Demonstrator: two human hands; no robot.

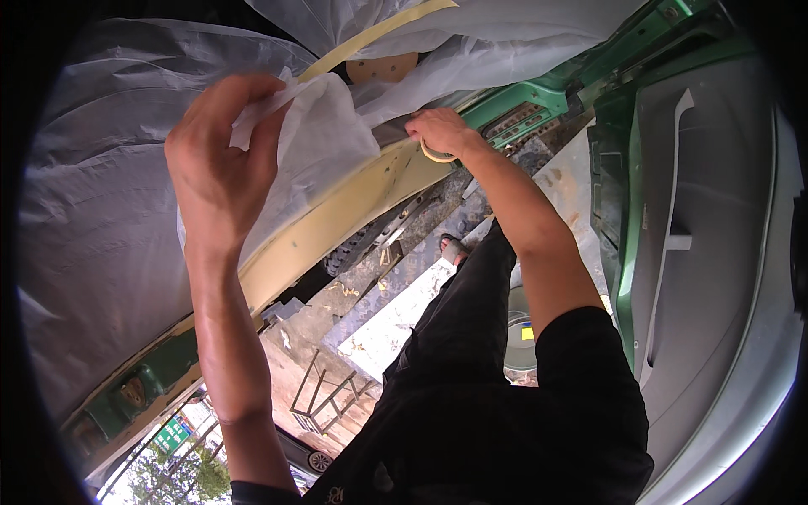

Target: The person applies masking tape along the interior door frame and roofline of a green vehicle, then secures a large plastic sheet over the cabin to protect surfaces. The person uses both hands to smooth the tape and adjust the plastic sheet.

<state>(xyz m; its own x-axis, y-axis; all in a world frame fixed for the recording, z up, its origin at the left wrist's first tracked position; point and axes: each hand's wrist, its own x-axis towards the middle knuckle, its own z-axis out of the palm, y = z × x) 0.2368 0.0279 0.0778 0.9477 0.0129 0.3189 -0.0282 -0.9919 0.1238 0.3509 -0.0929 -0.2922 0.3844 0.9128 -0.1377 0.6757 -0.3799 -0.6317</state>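
Note:
My left hand (pixel 225 156) is closed, pinching a gathered fold of translucent plastic sheeting (pixel 324 126) between thumb and fingers. The sheeting drapes over the vehicle body and hangs down past a cream-coloured sill (pixel 316 236). To the right, my right hand (pixel 442 130) is closed at the sill's far end, beside the green frame. A roll of masking tape (pixel 438 155) shows under this hand, against the palm side; the fingertips are partly hidden. A strip of masking tape (pixel 383 32) runs along the sheeting above. Between folds shows a tan round disc with small holes (pixel 383 67).
An open green vehicle door with a grey inner panel (pixel 707 210) stands on my right. Below are a round bucket (pixel 519 358), a metal frame stand (pixel 328 391) and boards on the ground (pixel 396 320). My sandalled foot (pixel 453 249) is beside the sill. A car (pixel 316 459) is outside.

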